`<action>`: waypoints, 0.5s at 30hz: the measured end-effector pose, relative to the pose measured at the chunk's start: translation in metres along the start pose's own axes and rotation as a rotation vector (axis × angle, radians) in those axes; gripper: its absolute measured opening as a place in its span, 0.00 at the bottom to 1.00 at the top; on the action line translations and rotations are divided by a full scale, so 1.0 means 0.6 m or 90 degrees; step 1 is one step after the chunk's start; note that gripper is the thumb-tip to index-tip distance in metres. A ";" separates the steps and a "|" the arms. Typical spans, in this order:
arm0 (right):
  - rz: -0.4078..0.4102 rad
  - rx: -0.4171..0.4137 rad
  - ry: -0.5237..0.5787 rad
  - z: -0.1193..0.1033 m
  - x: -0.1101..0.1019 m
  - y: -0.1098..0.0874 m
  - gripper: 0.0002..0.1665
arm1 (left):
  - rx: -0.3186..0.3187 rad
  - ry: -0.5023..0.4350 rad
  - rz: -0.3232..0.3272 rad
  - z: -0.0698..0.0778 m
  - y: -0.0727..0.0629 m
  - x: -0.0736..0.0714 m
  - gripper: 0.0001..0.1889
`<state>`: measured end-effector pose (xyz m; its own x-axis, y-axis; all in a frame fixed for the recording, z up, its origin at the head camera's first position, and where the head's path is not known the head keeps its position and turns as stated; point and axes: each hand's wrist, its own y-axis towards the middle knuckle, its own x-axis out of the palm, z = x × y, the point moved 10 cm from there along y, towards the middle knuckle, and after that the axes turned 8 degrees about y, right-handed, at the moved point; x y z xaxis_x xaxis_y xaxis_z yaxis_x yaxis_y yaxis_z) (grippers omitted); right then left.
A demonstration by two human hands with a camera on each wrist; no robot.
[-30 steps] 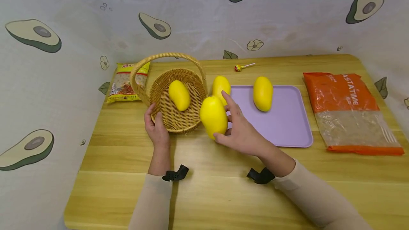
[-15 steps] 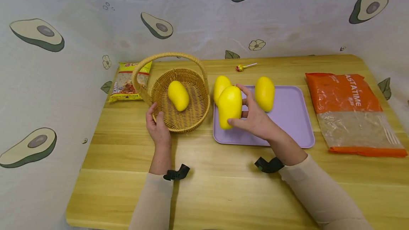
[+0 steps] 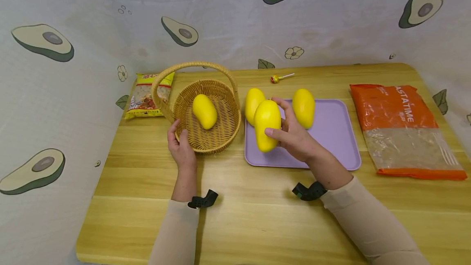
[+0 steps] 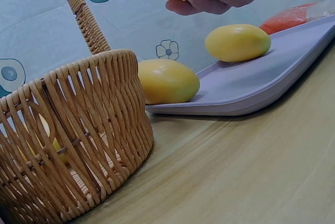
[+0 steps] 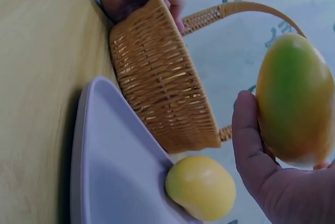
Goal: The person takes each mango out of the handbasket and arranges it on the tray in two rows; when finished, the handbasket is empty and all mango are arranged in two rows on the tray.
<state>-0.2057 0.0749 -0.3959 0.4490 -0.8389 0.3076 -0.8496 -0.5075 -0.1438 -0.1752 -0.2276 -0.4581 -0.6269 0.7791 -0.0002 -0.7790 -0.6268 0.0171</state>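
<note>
My right hand grips a yellow mango, thumb across its near side, held up over the left part of a lilac tray. In the right wrist view this mango shows a green patch. Two more mangoes lie on the tray, a left mango, partly hidden by the held one, and a right mango. With my left hand I hold the near-left rim of a wicker basket. One mango lies inside that basket, whose tall handle stands upright.
Behind the basket's left side lies a yellow snack bag. A lollipop is near the table's back edge. To the right of the tray lies an orange and clear plastic bag. An avocado-print cloth hangs around the wooden table.
My right hand has carried the mango rightward, from beside the basket to over the tray, and turned it slightly. The left hand keeps its place at the basket rim.
</note>
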 end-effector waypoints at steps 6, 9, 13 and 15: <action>0.041 0.001 -0.001 0.014 0.002 0.006 0.47 | -0.005 -0.003 -0.002 -0.002 0.000 0.000 0.21; 0.048 0.014 -0.031 0.023 0.002 0.008 0.48 | -0.004 0.000 0.000 -0.002 0.000 -0.001 0.21; 0.028 0.036 -0.088 0.032 0.003 0.009 0.52 | -0.006 0.003 -0.002 -0.001 -0.001 0.000 0.21; 0.017 0.049 -0.115 0.035 0.001 0.009 0.53 | -0.005 0.001 -0.003 -0.001 -0.001 0.001 0.21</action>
<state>-0.2041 0.0672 -0.4164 0.4754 -0.8701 0.1299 -0.8411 -0.4928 -0.2228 -0.1751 -0.2269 -0.4587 -0.6234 0.7819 -0.0023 -0.7819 -0.6234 0.0085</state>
